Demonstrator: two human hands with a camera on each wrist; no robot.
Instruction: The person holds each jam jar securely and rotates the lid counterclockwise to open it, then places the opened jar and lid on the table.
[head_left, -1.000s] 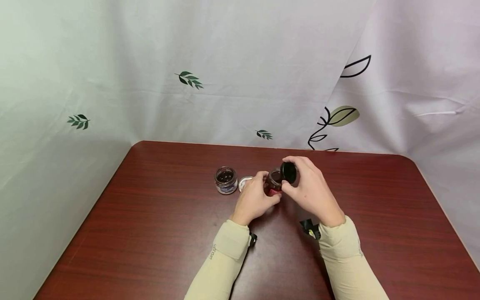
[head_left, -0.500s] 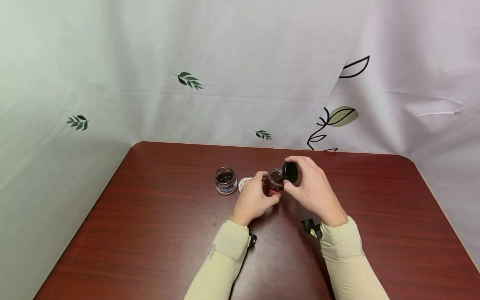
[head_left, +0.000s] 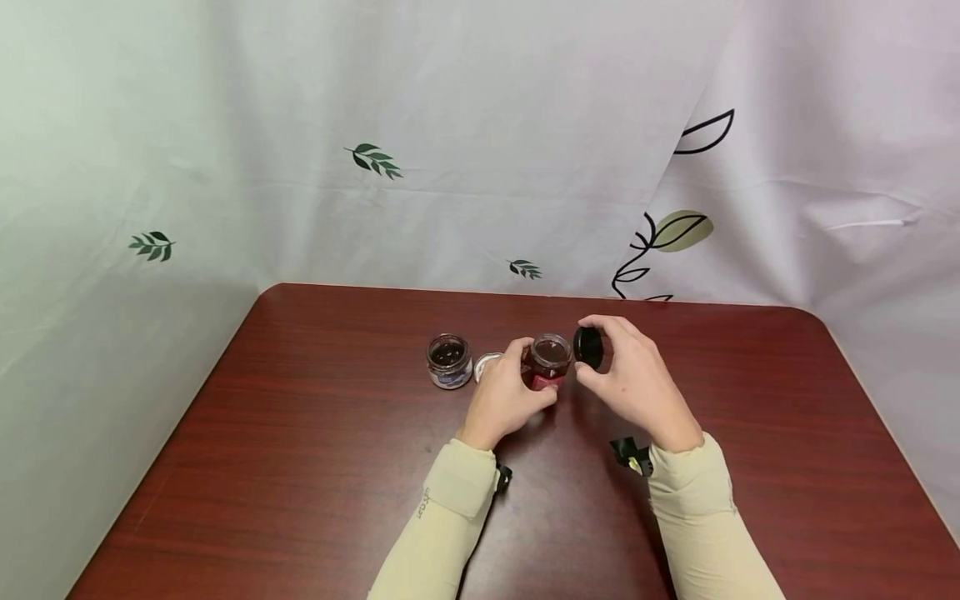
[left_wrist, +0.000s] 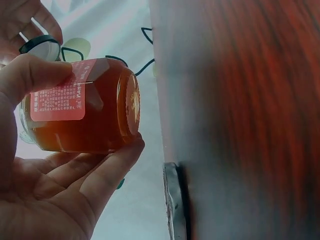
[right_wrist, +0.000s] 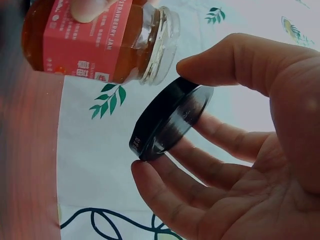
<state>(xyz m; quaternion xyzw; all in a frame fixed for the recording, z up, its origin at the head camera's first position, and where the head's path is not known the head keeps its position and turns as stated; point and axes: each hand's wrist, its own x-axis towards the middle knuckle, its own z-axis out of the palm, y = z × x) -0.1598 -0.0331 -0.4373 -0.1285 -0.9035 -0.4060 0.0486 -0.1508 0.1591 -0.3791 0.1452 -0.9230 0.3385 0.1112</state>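
Currently left hand point(head_left: 504, 398) grips the open jam jar point(head_left: 548, 360) mid-bench, upright; right hand point(head_left: 637, 385) pinches the black lid point(head_left: 588, 347) just right of the mouth (lid on edge, not touching).

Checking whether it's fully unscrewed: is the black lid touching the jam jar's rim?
Apart. The right wrist view shows pale backdrop between the black lid, pinched in the right hand, and the mouth of the jam jar, gripped by the left hand.
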